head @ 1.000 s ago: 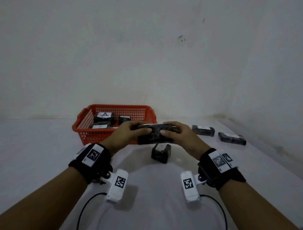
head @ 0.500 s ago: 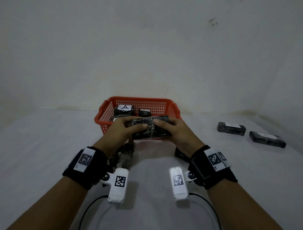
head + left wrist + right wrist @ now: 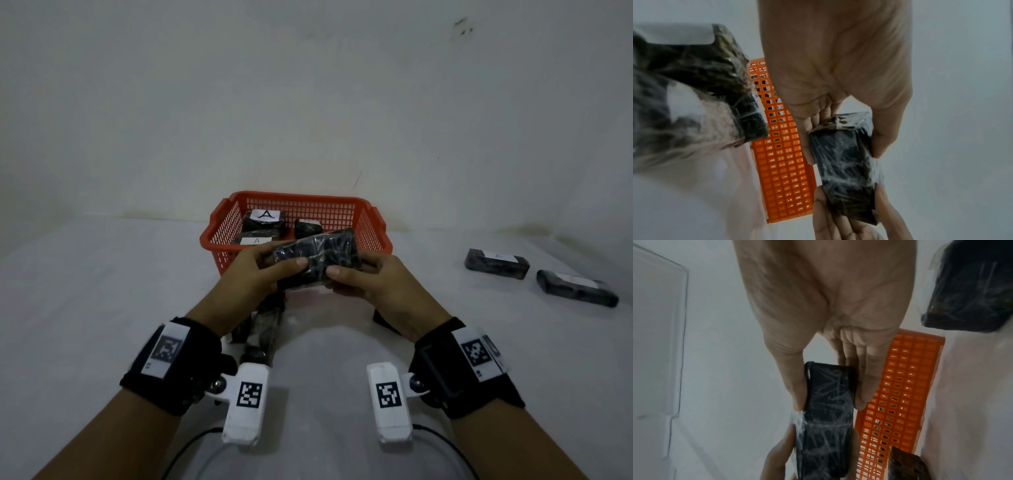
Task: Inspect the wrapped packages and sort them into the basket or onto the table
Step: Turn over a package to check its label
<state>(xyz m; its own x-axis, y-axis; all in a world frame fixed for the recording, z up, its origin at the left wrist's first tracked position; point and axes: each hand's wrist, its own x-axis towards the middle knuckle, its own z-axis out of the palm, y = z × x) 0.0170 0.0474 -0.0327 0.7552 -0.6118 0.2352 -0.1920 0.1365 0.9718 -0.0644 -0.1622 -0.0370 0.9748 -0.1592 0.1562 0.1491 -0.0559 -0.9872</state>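
black and wrapped in crinkled clear film, the oblong package we are inspecting sits lifted above the white table, held between both our hands just in front of the red-orange plastic mesh basket. our left hand grips its left end, thumb on the near face and fingers curled behind, and our right hand pinches the right end the same way; the wrist views show each thumb and the fingers clamped on opposite faces of the package, with the basket's wall right behind. the package tilts, its right end higher than its left. inside the basket lie three dark wrapped packages, two with white labels marked with the letter a. under our left wrist another film-wrapped dark package rests on the table, and a dark corner of one more shows beneath our right hand. well off to the right, two long dark packages with white labels lie side by side on the table, near each other. black wrist straps with white camera blocks sit on both forearms.
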